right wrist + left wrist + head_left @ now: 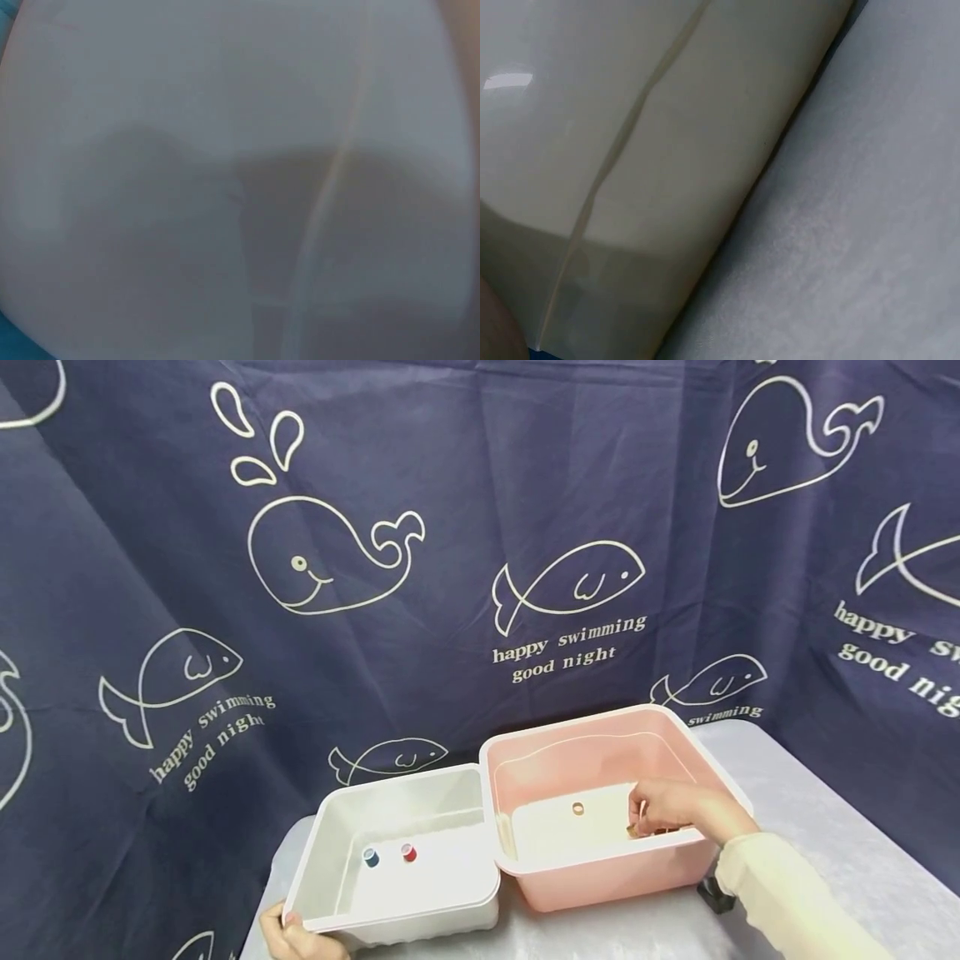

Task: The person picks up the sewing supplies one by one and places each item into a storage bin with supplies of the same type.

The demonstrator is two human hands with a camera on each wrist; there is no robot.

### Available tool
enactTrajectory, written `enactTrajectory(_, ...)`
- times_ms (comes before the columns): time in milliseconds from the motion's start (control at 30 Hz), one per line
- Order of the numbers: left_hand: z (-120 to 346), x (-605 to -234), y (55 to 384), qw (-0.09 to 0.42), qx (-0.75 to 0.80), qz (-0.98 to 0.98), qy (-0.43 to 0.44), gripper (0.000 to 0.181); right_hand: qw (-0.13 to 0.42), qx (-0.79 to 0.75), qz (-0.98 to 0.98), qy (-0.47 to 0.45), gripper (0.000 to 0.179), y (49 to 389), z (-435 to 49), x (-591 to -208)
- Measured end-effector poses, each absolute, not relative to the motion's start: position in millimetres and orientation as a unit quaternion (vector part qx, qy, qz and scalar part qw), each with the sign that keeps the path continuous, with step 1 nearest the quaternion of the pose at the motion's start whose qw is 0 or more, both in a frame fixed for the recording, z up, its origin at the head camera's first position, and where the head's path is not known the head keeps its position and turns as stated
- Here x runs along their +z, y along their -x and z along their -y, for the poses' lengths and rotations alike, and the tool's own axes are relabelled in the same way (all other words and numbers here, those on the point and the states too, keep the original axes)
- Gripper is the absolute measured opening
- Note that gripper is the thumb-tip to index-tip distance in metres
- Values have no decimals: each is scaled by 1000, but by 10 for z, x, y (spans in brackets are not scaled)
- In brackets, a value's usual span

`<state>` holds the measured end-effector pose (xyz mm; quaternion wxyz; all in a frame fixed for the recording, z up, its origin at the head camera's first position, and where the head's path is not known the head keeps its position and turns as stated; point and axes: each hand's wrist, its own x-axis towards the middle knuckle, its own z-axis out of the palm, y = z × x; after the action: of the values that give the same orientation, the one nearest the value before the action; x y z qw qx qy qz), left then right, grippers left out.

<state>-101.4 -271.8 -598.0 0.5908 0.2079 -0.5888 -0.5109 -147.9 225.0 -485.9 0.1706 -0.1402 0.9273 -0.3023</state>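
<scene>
My left hand [302,937] grips the front left corner of a white plastic bin [420,917], thumb over the rim. In the left wrist view the smooth wall [667,150] of that bin fills much of the picture. Inside it are a small blue cylinder [371,857] and a small red cylinder [408,852], both with pale tops. My right hand [666,803] reaches down into the pink bin [615,887], fingertips pinching a small brown piece [632,832]. Its exact kind is hidden by the fingers. Left of this hand, a small tan ring-shaped piece [577,808] lies on the bin floor.
Both bins stand side by side on a table with a light grey cover [825,835], their rims meeting. A black object [716,896] sits by the pink bin's front right corner, below the right sleeve [783,885]. A dark blue curtain [450,677] with whales and fish hangs behind.
</scene>
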Motion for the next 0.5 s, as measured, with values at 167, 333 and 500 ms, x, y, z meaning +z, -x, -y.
enactTrajectory(167, 2722, -5974, 1037, 601, -524, 577, -176, 36, 175, -306, -924, 147, 10, 1495, -2249, -4869)
enactTrajectory(333, 2704, -5946, 1035, 605, -534, 567, -166, 37, 180, -305, -924, 146, 10, 1492, -2250, -4882)
enactTrajectory(500, 2700, -5933, 1056, 614, -536, 560, -144, 37, 174, -257, -939, 151, 5, 1496, -2257, -4842)
